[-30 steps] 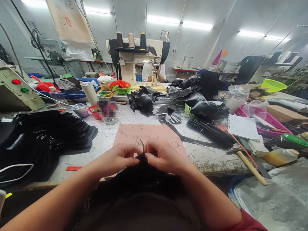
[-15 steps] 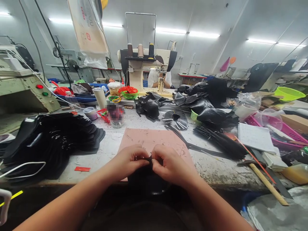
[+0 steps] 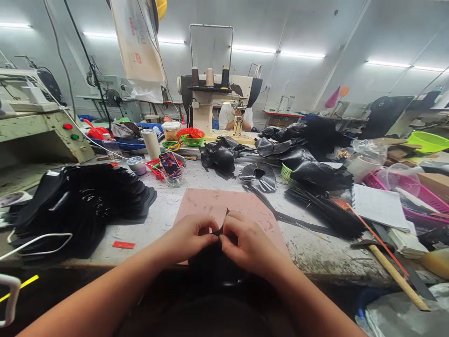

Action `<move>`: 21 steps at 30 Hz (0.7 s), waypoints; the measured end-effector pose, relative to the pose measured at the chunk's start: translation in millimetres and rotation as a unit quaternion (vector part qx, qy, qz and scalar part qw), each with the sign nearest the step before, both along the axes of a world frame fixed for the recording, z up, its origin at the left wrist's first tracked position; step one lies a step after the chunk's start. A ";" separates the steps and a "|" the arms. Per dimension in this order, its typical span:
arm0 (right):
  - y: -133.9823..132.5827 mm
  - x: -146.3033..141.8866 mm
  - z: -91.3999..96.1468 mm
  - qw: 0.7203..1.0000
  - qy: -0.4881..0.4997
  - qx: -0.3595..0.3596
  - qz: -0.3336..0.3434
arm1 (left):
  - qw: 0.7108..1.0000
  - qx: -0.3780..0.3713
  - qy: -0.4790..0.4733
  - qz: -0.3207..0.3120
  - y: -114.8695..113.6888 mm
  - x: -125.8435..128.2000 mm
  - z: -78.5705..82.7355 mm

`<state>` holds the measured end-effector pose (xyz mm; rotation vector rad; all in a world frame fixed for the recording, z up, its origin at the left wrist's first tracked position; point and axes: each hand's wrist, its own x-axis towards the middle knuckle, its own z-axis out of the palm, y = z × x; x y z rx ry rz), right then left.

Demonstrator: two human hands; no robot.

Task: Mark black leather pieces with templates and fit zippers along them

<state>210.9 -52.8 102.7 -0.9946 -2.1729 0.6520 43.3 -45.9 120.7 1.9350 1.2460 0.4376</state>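
A black leather piece hangs over the table's near edge, its upper edge pinched between my two hands. My left hand is closed on that edge, thumb and forefinger pressed together. Right beside it, my right hand is also closed on the piece, and a narrow dark strip end sticks up above its fingers. Under and beyond the hands lies a pink board with dark scraps on it. The lower part of the leather blends into the dark below the table.
On the left is a stack of black pieces; on the right lie a bundle of black strips and a hammer. A phone leans farther back. Behind stands a sewing machine, with a person beyond it.
The view has shifted slightly, so things sit a little farther right and lower. Both hands keep their pinch on the leather piece; a strip end now shows above the right fingers.
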 end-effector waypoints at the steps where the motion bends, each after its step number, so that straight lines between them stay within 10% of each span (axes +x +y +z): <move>1: 0.1 -0.3 -0.3 1.000 -0.002 0.001 0.001 | 1.000 0.016 0.001 -0.005 0.1 -0.2 -0.2; 21: 8.3 2.5 -1.6 0.997 -0.017 -0.062 -0.045 | 0.997 -0.062 -0.014 0.033 5.3 -6.8 -1.9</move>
